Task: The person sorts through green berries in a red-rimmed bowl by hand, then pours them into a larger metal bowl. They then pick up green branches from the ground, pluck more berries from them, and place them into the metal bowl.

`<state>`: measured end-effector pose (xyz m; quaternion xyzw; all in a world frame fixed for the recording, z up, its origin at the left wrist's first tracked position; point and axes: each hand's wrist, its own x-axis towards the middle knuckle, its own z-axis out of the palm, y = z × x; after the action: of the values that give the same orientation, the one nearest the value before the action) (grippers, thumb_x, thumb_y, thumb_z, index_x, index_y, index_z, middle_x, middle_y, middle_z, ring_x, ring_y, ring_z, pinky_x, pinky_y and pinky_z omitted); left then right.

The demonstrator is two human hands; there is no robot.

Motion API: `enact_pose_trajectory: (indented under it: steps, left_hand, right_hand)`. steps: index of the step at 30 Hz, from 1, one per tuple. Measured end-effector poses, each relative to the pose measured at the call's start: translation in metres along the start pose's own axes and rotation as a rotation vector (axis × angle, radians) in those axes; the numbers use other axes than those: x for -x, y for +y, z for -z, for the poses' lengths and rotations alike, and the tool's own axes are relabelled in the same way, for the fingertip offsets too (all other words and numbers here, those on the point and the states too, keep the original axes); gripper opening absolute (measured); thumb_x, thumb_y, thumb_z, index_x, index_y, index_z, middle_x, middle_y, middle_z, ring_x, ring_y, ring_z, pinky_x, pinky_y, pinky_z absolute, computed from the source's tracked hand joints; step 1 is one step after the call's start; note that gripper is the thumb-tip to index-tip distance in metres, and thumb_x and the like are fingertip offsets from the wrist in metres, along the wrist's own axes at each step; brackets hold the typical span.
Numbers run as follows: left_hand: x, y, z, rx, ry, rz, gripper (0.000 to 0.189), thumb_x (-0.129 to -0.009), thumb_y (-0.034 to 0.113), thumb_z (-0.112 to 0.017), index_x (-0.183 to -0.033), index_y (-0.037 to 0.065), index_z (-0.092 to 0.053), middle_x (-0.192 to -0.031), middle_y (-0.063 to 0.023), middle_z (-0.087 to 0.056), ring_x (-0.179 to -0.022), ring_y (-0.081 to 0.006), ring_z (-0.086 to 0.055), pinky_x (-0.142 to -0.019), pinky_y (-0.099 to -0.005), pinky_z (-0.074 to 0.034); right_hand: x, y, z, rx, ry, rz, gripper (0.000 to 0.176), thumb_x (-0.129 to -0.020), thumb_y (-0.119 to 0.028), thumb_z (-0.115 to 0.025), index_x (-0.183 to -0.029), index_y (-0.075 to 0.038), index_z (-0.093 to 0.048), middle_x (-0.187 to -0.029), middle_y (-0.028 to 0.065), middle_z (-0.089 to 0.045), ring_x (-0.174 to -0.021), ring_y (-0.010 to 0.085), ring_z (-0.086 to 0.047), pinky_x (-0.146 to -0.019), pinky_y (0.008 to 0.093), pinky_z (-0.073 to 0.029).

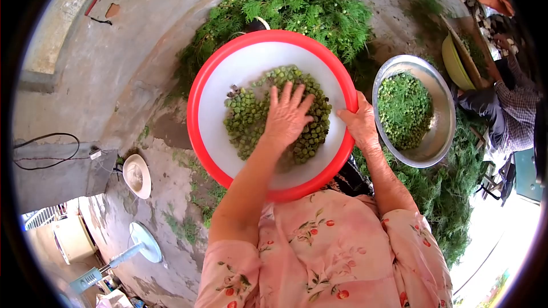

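Observation:
My left hand lies palm down over small green seed cones in a white basin with a red rim. Its fingers are spread, and it grasps nothing. The right side of the rim is gripped by my right hand, thumb on the inside. The basin is held in front of my body, tilted towards me. Some of the cones look darker, and a few brownish bits sit at the upper left of the heap.
Right of the basin stands a metal bowl of green cones and sprigs. Leafy green branches lie ahead and at the right. A person sits at the far right near a yellow-green basin. A straw hat and a fan are at left.

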<state>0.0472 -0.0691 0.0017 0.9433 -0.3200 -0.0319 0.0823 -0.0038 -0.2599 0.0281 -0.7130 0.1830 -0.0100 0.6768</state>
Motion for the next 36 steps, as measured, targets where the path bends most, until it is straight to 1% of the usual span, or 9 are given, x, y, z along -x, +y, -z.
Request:
enact_pose_trajectory:
  steps: [5,9,13,17,23,25,28,31,36]
  left_hand:
    - [0.017,-0.050,0.015,-0.221,0.112,0.295,0.054,-0.088,0.040,-0.058,-0.134,0.015,-0.047,-0.147,-0.0180,-0.032,-0.140,-0.0378,-0.021,-0.111,-0.0627,-0.004]
    - [0.030,-0.067,0.020,-0.269,0.339,0.436,0.046,-0.085,0.032,-0.064,-0.124,0.011,-0.055,-0.141,-0.0192,-0.041,-0.133,-0.0396,-0.033,-0.109,-0.0624,-0.015]
    - [0.030,-0.036,0.013,-0.169,0.328,0.037,0.046,-0.079,0.028,-0.070,-0.119,0.010,-0.059,-0.137,-0.0175,-0.045,-0.130,-0.0375,-0.038,-0.107,-0.0599,-0.023]
    - [0.036,0.001,-0.009,0.047,0.098,-0.281,0.052,-0.078,0.030,-0.070,-0.125,0.013,-0.056,-0.135,-0.0113,-0.047,-0.130,-0.0333,-0.037,-0.109,-0.0558,-0.025]
    - [0.041,-0.022,-0.003,-0.025,0.102,-0.116,0.049,-0.085,0.027,-0.063,-0.132,0.019,-0.050,-0.140,-0.0079,-0.043,-0.135,-0.0310,-0.031,-0.112,-0.0561,-0.016]
    - [0.043,-0.035,0.000,-0.130,0.120,-0.046,0.047,-0.084,0.027,-0.065,-0.129,0.019,-0.054,-0.138,-0.0105,-0.045,-0.132,-0.0343,-0.036,-0.110,-0.0592,-0.019]
    - [0.041,-0.044,0.013,-0.247,0.124,0.277,0.045,-0.084,0.027,-0.065,-0.127,0.014,-0.054,-0.137,-0.0141,-0.045,-0.131,-0.0353,-0.036,-0.110,-0.0598,-0.017]
    - [0.049,-0.062,0.013,-0.183,0.294,0.478,0.043,-0.085,0.023,-0.064,-0.124,0.010,-0.055,-0.137,-0.0144,-0.044,-0.130,-0.0357,-0.037,-0.109,-0.0597,-0.018]
    - [0.038,-0.074,0.008,-0.164,0.275,0.328,0.048,-0.087,0.023,-0.062,-0.131,0.010,-0.050,-0.144,-0.0083,-0.039,-0.134,-0.0324,-0.032,-0.112,-0.0534,-0.018]
  right_hand:
    - [0.001,-0.002,0.000,-0.003,-0.005,-0.008,0.042,-0.076,0.000,-0.061,-0.117,0.001,-0.052,-0.095,0.0089,-0.065,-0.084,0.0145,-0.060,-0.078,0.0298,-0.050]
    - [0.002,-0.008,-0.001,0.014,-0.002,-0.033,0.042,-0.077,0.000,-0.060,-0.117,0.001,-0.052,-0.095,0.0088,-0.065,-0.084,0.0146,-0.060,-0.078,0.0298,-0.050]
    - [0.004,-0.010,-0.002,0.015,0.001,-0.035,0.042,-0.077,0.000,-0.061,-0.118,0.001,-0.052,-0.095,0.0090,-0.065,-0.083,0.0146,-0.060,-0.078,0.0296,-0.050]
    - [0.003,-0.005,-0.003,-0.039,0.001,-0.021,0.042,-0.077,0.000,-0.061,-0.118,0.001,-0.053,-0.093,0.0087,-0.065,-0.081,0.0149,-0.061,-0.076,0.0295,-0.051]
    - [-0.002,0.002,-0.003,-0.057,0.000,-0.008,0.040,-0.076,-0.001,-0.061,-0.116,0.001,-0.054,-0.090,0.0075,-0.065,-0.078,0.0134,-0.060,-0.073,0.0292,-0.051]
    - [-0.001,-0.003,-0.005,-0.053,-0.006,0.003,0.039,-0.076,-0.001,-0.061,-0.115,0.001,-0.055,-0.090,0.0077,-0.065,-0.078,0.0131,-0.060,-0.072,0.0292,-0.051]
    - [0.000,-0.003,-0.004,-0.043,-0.003,0.006,0.039,-0.076,-0.002,-0.061,-0.115,0.001,-0.055,-0.090,0.0080,-0.065,-0.078,0.0134,-0.060,-0.072,0.0293,-0.051]
    - [-0.001,-0.001,-0.003,-0.041,-0.004,0.008,0.040,-0.076,-0.002,-0.061,-0.115,0.001,-0.054,-0.090,0.0083,-0.065,-0.077,0.0135,-0.060,-0.072,0.0293,-0.051]
    - [-0.002,-0.004,-0.002,-0.011,-0.043,-0.031,0.049,-0.077,-0.001,-0.062,-0.124,0.003,-0.049,-0.099,0.0115,-0.065,-0.085,0.0171,-0.062,-0.077,0.0320,-0.053]
